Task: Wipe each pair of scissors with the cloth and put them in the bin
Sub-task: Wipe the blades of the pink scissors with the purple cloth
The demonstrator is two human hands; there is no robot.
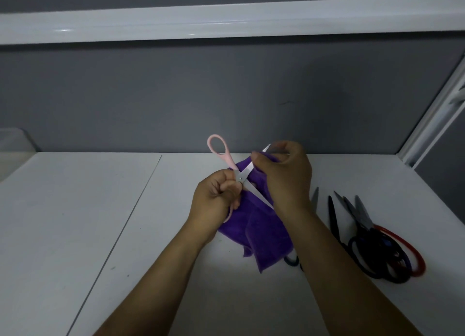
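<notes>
- The left hand [216, 197], at the centre of the frame, has its fingers [222, 187] clenched round the pink scissors [240, 177] just below the pivot, over one handle.
- The scissors are held above the bench [75, 209] with the blades spread. One pink handle loop stands up toward the upper left, one blade points to the upper right, and the other slants to the lower right.
- The right hand [284, 177] pinches the purple cloth [261, 231] round the upper blade near its tip, thumb and fingers [285, 146] closed on the fabric.
- The rest of the cloth hangs between the two forearms, its lower edge at or near the bench.
- A dark handle loop [292, 260] shows just under that lower edge, beside the right forearm.
- A pile of scissors [363, 231] with black, dark blue and red handles lies on the bench at the right, blades pointing away.
- Whether any blade or handle bears print is too blurred to tell.
- A translucent container [15, 139] sits at the far left edge, well apart from the hands.
- Behind stands a grey wall [226, 88] topped by a white rail [226, 20].
</notes>
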